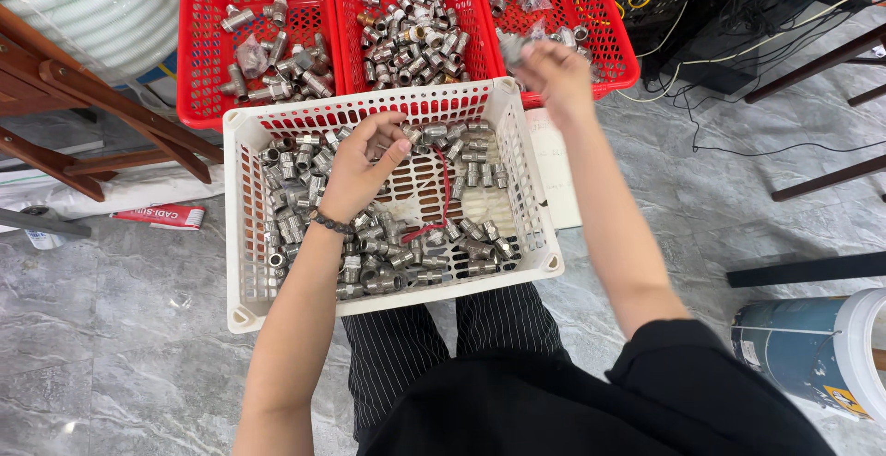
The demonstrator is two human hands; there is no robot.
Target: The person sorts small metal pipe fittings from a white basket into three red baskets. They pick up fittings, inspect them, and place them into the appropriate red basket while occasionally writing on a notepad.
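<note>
Closest to the camera are the person's knees in dark pinstriped trousers (434,336), with both bare forearms reaching forward from black sleeves.

The left hand (362,168) wears a dark beaded bracelet (330,223) at the wrist and rests palm down inside a white plastic crate (242,225) that sits across the knees. Its fingers are curled loosely together over the metal pipe fittings (388,258) heaped there; whether they pinch one cannot be told, since the palm hides what lies beneath. Fittings lie on every side of this hand, thickest just behind the wrist and off to its outer side, while a red cord (441,199) curls over a bare patch of the crate floor toward the other arm.

The right hand (554,73) is raised beyond the crate's far corner, over the rim of the right-most red basket (616,45). It is blurred, fingers drawn together around a small grey fitting (510,48) that juts from its inner side. Under this forearm a white sheet of paper (554,174) lies on the grey marble floor (120,345).

Farther out than both hands stand two more red baskets, a middle one (343,31) and a left one (196,78), each holding sorted fittings. Past the left hand's outer side wooden chair legs (101,96) slant; past the right hand, black cables (738,22) and a blue-and-white bucket (817,350).
</note>
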